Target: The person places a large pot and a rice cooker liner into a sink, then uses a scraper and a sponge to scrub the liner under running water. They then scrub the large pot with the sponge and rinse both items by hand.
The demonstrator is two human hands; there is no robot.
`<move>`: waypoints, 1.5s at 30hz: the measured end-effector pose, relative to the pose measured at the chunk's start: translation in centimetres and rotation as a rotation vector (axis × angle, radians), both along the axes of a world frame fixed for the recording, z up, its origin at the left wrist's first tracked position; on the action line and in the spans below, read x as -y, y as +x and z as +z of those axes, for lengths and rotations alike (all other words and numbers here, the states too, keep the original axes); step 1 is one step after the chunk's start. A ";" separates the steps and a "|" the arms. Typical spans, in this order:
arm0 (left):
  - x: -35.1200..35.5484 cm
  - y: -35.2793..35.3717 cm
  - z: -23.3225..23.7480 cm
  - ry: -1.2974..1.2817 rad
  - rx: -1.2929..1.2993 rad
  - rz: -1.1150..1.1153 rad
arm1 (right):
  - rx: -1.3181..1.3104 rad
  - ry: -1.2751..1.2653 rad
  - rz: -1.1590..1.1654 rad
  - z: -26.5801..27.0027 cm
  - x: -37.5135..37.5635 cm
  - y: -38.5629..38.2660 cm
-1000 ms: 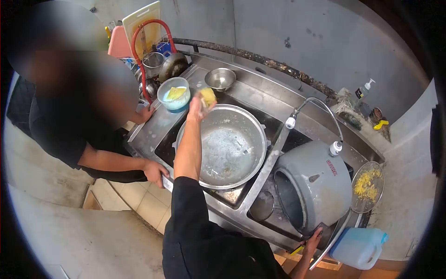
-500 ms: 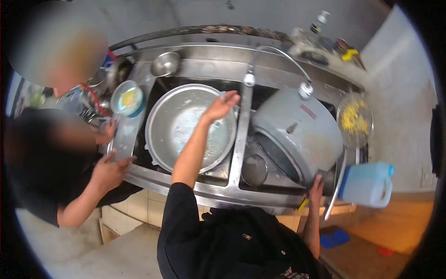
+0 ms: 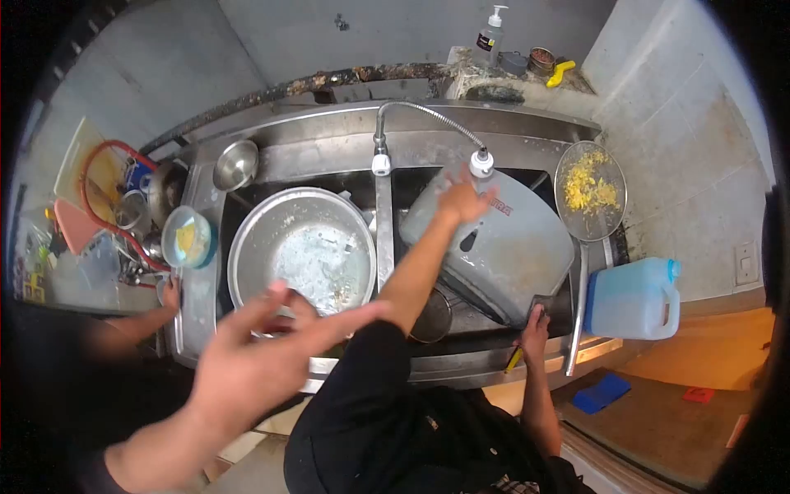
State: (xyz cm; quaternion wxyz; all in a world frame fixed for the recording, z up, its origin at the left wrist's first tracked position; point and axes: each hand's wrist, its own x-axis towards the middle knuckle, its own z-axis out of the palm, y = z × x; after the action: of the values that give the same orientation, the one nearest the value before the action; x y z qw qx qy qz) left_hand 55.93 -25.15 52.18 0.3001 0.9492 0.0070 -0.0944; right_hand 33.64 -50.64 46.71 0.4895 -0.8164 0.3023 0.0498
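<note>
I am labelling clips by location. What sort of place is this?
Probably the washing-up area of a commercial kitchen: a steel double sink, a very large basin and pot in it, and a soap bottle behind.

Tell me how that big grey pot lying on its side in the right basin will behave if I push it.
Probably heavy: the grey pot nearly fills its basin, and the left hand and right hand both touch it. Lying on its rounded side, it may rock or roll. Under the sprayer, its wall could be slippery.
</note>
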 end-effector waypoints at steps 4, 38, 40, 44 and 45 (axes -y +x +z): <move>1.2 -4.4 -0.4 0.162 -0.020 -0.137 | -0.028 0.009 0.038 -0.3 0.8 -0.6; 11.4 -16.1 -5.7 -1.324 0.229 0.926 | 0.561 -0.090 0.603 5.7 13.0 15.6; 11.8 -16.2 -3.9 -1.308 0.218 0.937 | 0.491 -0.077 0.579 4.6 13.6 14.2; 11.7 -16.0 -4.5 -1.393 0.241 0.894 | 0.618 -0.038 0.504 2.0 12.8 12.5; 12.0 -15.9 -4.3 -1.401 0.233 0.884 | 0.729 -0.077 0.504 1.8 12.1 12.8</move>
State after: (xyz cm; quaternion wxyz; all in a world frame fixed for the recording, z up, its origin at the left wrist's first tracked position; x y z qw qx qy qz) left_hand 40.01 -37.14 47.86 0.8289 0.4565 0.2874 0.1484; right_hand 46.41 -62.72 48.52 0.5061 -0.8464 -0.0969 -0.1347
